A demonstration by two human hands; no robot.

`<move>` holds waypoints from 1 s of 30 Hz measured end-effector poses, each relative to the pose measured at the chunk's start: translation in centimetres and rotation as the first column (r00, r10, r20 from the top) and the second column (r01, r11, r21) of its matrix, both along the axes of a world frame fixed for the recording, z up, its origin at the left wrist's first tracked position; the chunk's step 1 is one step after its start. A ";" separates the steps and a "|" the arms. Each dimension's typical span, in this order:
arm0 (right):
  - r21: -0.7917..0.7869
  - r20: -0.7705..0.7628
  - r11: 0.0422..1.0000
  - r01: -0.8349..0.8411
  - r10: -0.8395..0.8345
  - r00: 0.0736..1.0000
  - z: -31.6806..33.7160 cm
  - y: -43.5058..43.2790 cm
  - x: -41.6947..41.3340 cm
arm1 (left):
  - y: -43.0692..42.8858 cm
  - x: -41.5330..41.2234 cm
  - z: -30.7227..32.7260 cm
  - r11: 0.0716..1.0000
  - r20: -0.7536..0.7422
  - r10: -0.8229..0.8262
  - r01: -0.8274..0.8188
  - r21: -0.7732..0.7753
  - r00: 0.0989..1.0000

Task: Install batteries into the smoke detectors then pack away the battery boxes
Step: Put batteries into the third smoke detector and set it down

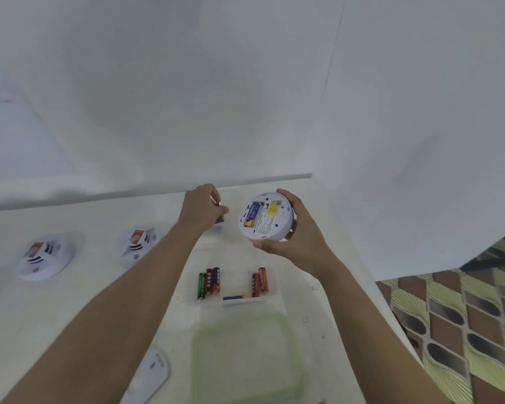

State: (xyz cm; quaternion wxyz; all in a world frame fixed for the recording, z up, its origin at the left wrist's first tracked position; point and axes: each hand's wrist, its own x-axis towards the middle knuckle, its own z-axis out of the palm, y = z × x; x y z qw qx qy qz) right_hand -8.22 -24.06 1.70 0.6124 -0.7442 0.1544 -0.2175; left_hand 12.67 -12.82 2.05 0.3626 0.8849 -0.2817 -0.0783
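My right hand (296, 240) holds a round white smoke detector (265, 217) above the table, its back turned to me. One blue battery sits in its open compartment, beside a yellow label. To its left, my left hand (203, 209) pinches a small battery (220, 218) over the far end of a clear battery box (274, 282). That box holds several red batteries, a green one (201, 285) and a blue one (236, 297). Two more smoke detectors (44, 259) (139, 242) lie face up at the left.
A clear lid with a green rim (247, 360) lies near the table's front edge. A white detector cover plate (150, 374) lies at the lower left. White walls close in behind and to the right of the table. Patterned floor (464, 330) shows at the right.
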 end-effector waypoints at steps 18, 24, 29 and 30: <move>-0.037 -0.014 0.999 -0.006 0.006 1.000 -0.7 -3.3 2.7 | -2.8 1.7 1.1 0.987 0.165 -0.103 0.081 0.135 0.981; -0.085 -0.025 0.996 -0.010 0.008 1.000 -0.5 -4.2 2.9 | -1.2 -1.6 4.2 0.904 0.109 -0.414 0.422 -0.066 0.904; -0.124 -0.041 0.992 -0.003 -0.002 0.999 -0.2 -5.0 2.5 | -0.8 -2.8 3.8 0.850 0.083 -0.520 0.524 -0.048 0.850; -0.136 -0.048 0.991 -0.002 -0.004 0.999 -0.1 -5.1 2.3 | -0.8 -2.8 3.7 0.848 0.089 -0.522 0.527 -0.051 0.848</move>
